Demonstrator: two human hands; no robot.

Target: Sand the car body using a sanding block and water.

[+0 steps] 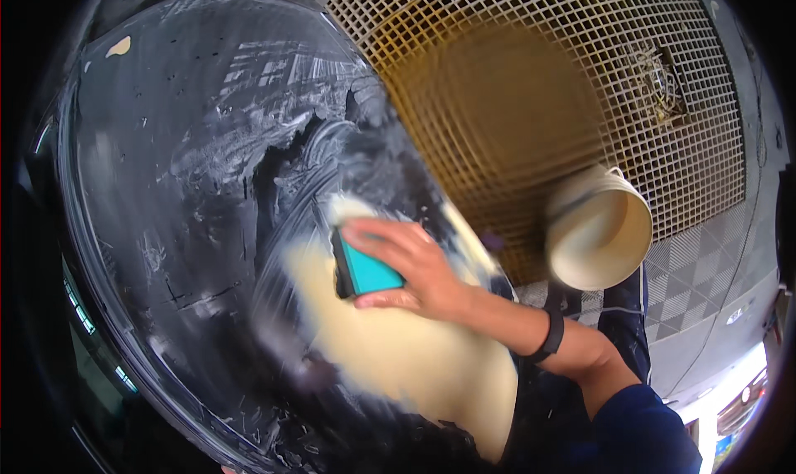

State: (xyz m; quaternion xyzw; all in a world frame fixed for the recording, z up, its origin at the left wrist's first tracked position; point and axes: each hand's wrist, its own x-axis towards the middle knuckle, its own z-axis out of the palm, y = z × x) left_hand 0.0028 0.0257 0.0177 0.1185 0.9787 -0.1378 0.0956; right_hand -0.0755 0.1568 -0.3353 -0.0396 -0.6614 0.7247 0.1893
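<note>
My right hand [414, 267] grips a teal block [371, 271] with a dark edge, its fingers wrapped round it. The block rests on a large dark curved panel [149, 184] streaked with whitish residue, at the upper end of a broad cream-coloured patch [431, 366]. A dark band circles my right wrist. A small bit of what looks like my left hand [229, 469] shows at the panel's lower left edge, its fingers mostly out of the picture.
A cream bucket [597, 258] stands at the right beside the panel. Behind it lies a square-mesh grating [705, 142] with yellow-brown staining and a crumpled item on it. A patterned floor [688, 300] with a thin cable runs along the right.
</note>
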